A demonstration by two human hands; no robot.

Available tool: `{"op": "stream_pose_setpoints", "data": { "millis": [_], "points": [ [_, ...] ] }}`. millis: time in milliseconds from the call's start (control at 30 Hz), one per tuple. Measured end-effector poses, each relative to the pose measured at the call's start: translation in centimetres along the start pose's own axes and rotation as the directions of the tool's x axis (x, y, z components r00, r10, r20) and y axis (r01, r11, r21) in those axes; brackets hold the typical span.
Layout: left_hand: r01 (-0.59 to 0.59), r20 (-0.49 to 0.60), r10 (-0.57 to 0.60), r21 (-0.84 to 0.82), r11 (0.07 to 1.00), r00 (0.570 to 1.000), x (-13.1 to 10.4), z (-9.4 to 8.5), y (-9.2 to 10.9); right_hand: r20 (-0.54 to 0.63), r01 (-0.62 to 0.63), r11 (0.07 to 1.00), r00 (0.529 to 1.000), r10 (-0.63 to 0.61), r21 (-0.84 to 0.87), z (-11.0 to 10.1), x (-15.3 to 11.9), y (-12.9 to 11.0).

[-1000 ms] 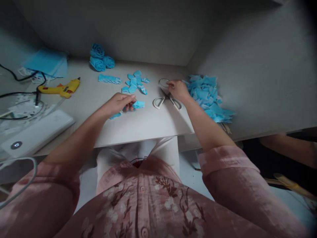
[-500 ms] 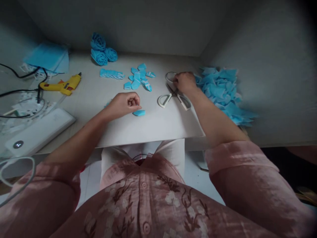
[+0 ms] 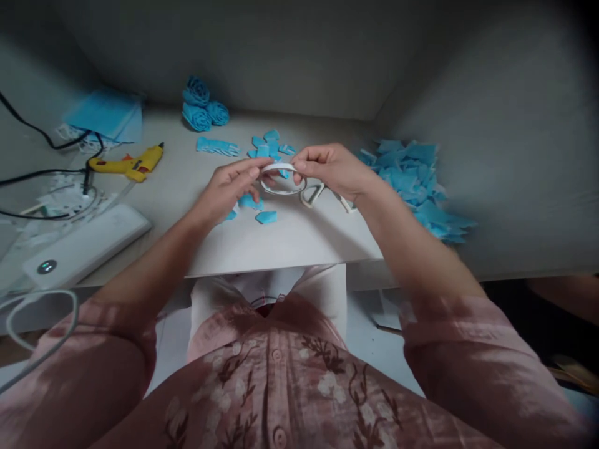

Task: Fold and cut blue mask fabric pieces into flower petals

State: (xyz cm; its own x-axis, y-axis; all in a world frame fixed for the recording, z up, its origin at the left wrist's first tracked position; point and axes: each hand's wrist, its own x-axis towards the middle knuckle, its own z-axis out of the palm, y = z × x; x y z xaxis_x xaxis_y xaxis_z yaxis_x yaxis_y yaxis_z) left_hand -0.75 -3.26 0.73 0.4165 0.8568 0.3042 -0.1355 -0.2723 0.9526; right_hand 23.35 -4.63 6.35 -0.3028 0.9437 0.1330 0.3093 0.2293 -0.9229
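Note:
A narrow white roll of tape [image 3: 282, 191] is held up over the table between my two hands. My left hand [image 3: 230, 187] has thumb and fingers at its left edge, closed on it. On the opposite edge my right hand [image 3: 330, 167] pinches it between thumb and fingers. Scissors [image 3: 309, 198] with pale handles lie under my right hand, their blades hidden. Below the roll rests a small blue fabric piece [image 3: 266, 217]; more blue pieces [image 3: 249, 201] lie beside my left hand. Behind the roll are several blue cut pieces [image 3: 262, 151], partly covered.
Blue fabric roses [image 3: 196, 117] and a pleated blue strip [image 3: 218, 146] lie at the back. Leftward are a yellow glue gun [image 3: 135, 166], blue face masks [image 3: 105, 117], black cables and a white power bank [image 3: 88, 243]. A blue fabric heap [image 3: 409, 181] sits at the right.
My right hand has lifted the roll of tape from beside the scissors and brought it left to the middle. My left hand has left the small blue piece and taken the roll's other side.

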Motion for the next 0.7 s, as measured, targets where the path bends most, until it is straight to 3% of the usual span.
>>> {"op": "stream_pose_setpoints", "data": {
  "millis": [67, 133, 233, 300, 367, 467, 600, 700],
  "points": [
    [0.102, 0.084, -0.1, -0.029, 0.994, 0.991, -0.2, 0.0, 0.1, -0.01, 0.017, 0.999, 1.0, -0.017, -0.038, 1.0, 0.4, -0.4],
    [0.137, 0.103, -0.132, -0.043, 0.99, 0.986, -0.2, -0.1, 0.2, -0.063, 0.058, 0.993, 0.996, -0.064, -0.1, 1.3, 0.8, 0.0],
    [0.098, 0.033, -0.094, -0.144, 0.985, 0.995, 0.1, -0.4, 0.2, -0.188, 0.098, 0.946, 0.969, -0.162, -0.309, 0.2, 0.5, 2.1],
    [0.067, -0.011, -0.071, -0.225, 0.972, 0.997, 0.3, -0.6, 0.2, -0.236, 0.025, 0.856, 0.957, -0.17, -0.516, -0.9, -0.3, 3.8],
    [0.066, -0.028, -0.075, -0.254, 0.965, 0.997, 0.5, -0.7, 0.2, -0.293, -0.046, 0.828, 0.945, -0.145, -0.558, -1.6, -1.0, 4.9],
    [0.113, 0.002, -0.116, -0.203, 0.972, 0.993, 0.4, -0.7, 0.1, -0.215, 0.074, 0.845, 0.952, -0.218, -0.529, -0.7, -1.7, 4.4],
    [0.174, 0.13, -0.157, -0.126, 0.977, 0.979, 0.0, -0.5, 0.2, -0.057, 0.221, 0.809, 0.953, -0.298, -0.544, 2.4, -1.6, 1.6],
    [0.172, 0.18, -0.148, -0.127, 0.977, 0.973, -0.2, -0.5, 0.2, -0.123, 0.169, 0.851, 0.957, -0.263, -0.497, 3.6, -1.3, 0.8]
  ]
}}
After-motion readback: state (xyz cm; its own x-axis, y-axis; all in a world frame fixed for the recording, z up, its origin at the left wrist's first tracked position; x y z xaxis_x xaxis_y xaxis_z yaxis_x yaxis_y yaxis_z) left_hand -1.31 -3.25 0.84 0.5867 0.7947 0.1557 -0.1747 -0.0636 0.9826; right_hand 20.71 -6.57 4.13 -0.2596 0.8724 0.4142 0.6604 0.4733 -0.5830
